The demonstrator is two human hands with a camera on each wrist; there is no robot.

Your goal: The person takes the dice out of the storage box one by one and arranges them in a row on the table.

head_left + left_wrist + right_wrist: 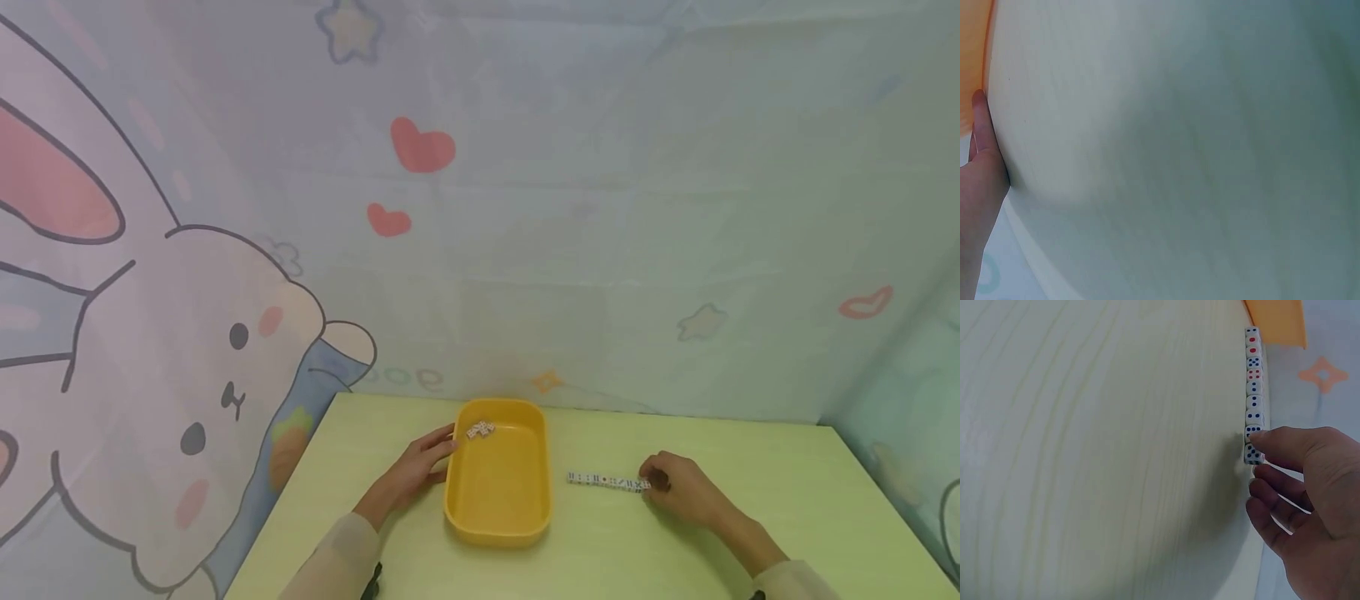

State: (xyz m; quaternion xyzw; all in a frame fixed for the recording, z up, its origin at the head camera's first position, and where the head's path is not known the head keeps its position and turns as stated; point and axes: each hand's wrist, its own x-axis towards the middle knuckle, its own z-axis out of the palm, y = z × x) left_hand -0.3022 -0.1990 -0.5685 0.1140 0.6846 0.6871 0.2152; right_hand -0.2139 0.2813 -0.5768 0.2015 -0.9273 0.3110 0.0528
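Inside the pale-green worktop's (810,492) edges, right hand (681,492) pinches white dice row (604,481), extended left hand (411,472) touching yellow rectangular tray (498,535).

Printed fabric backdrop (637,208), lightly creased, rising behind a table (847,500) with a pale yellow-green, wood-grained top. Left: large cartoon rabbit (150,367), tilted sideways, with pink inner ear and cheeks; an orange carrot motif (288,450) lies beneath its face. Upper centre: two solid red hearts (423,148), the larger above the smaller, below a grey-outlined star (349,32). Right: outlined heart (866,303). Lower centre: orange four-pointed star (547,382), just above the table's far edge. Illumination diffuse; tint lavender at left, greenish at right.
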